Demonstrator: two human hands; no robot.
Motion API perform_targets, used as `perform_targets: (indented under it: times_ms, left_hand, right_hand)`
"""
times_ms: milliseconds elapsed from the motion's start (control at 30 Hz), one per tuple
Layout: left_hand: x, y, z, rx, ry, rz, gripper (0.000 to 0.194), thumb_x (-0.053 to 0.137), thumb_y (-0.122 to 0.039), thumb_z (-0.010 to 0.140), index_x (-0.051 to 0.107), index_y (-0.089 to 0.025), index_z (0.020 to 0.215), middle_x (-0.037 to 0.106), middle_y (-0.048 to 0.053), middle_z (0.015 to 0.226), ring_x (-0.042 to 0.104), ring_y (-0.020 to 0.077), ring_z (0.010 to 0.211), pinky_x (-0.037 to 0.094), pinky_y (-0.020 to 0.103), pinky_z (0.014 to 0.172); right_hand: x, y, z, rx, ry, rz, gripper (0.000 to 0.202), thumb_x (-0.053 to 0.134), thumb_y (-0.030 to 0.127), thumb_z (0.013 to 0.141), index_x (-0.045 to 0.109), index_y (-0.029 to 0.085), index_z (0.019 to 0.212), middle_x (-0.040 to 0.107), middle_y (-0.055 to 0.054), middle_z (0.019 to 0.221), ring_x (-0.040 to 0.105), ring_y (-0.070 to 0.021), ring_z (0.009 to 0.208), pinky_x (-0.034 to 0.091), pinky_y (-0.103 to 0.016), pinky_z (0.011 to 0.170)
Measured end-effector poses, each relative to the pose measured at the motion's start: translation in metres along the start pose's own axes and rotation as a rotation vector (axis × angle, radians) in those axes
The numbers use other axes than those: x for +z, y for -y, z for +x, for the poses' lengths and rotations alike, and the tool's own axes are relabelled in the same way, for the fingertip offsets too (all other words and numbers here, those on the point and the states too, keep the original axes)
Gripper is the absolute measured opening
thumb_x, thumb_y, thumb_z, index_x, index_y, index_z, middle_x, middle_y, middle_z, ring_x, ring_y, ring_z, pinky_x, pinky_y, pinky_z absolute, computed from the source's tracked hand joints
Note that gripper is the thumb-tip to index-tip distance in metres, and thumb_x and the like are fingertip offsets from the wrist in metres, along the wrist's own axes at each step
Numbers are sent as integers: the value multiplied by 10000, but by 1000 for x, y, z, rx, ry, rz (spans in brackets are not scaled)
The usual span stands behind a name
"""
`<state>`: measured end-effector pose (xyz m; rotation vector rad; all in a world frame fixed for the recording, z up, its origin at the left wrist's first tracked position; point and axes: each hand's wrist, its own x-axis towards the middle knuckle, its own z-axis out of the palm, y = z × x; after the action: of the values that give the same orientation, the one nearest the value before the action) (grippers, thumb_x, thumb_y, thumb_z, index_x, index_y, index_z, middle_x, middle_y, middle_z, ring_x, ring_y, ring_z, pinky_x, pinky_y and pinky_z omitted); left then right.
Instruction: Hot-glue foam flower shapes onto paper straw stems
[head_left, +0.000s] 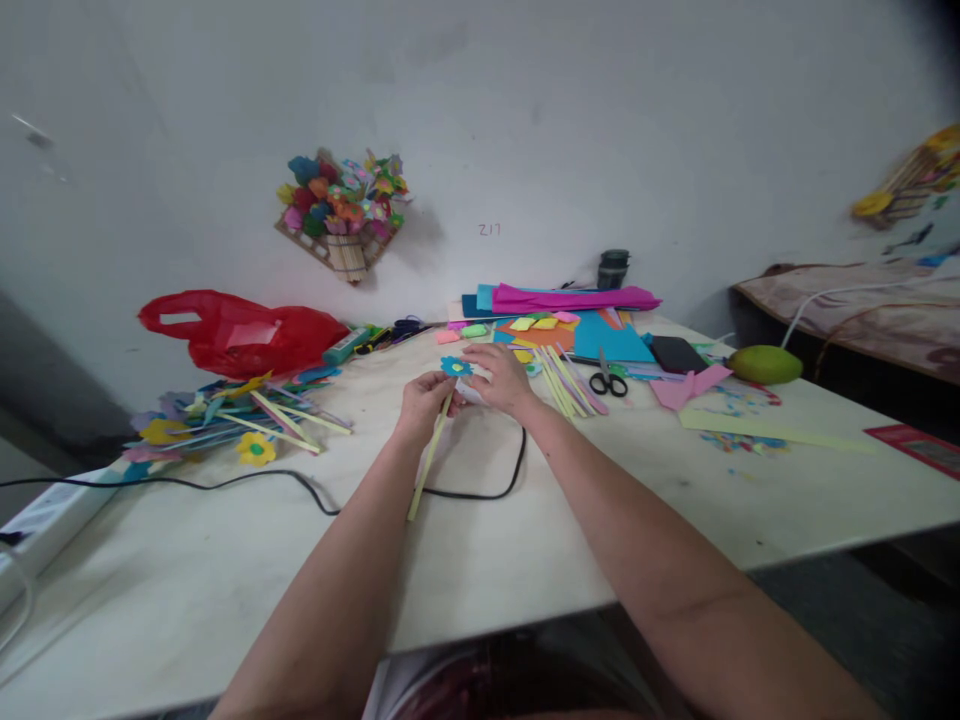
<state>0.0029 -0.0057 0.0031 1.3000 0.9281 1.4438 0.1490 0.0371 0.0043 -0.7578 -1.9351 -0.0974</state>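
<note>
A blue paper flower (pixel 456 367) with a yellow centre tops a pale yellow strip stem (pixel 430 458) over the middle of the table. My left hand (pixel 424 402) is closed on the flower's stem just below the petals, and the stem slants down toward me. My right hand (pixel 501 378) is at the flower's right side, thumb and fingers apart and curved around the petal edge. Whether its fingertips touch the petals I cannot tell. A black cable (pixel 480 496) loops on the table below my hands.
Finished paper flowers (pixel 256 449) lie at left by a red plastic bag (pixel 240 335). Right of my hands are paper strips (pixel 562 382), scissors (pixel 607 384), coloured sheets (pixel 611 337), a dark phone-like slab (pixel 677 355) and a green mango-like fruit (pixel 765 365). A power strip (pixel 64 510) lies far left.
</note>
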Motion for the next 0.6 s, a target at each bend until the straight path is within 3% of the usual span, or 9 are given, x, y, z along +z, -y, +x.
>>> perform_targets:
  times_ms: [167,433,600]
  left_hand:
    - [0,1,0,-11,4,13,229,675,-310,624,567,-117,685,584,13,481,464,95,339,337,224,365]
    - [0,2,1,-44,0,-14,266,681,-310,594,579,-108,732,584,10,476,470,101,338,344,228,368]
    - [1,2,0,-38,-10,-3,274,690,-317,585,572,-112,722,584,15,474,470,102,336,339,231,368]
  right_hand:
    - [2,-1,0,4,71,41,263,561,97,712,700,203,908,688,-33,983,571,-189,944,418,-348,894]
    - [6,-2,0,217,158,140,197,540,146,775,702,173,882,689,-60,931,590,-176,887,444,-312,815]
    - [7,-3,0,231,168,128,190,552,139,767,703,184,873,686,-52,906,585,-174,871,439,-306,799]
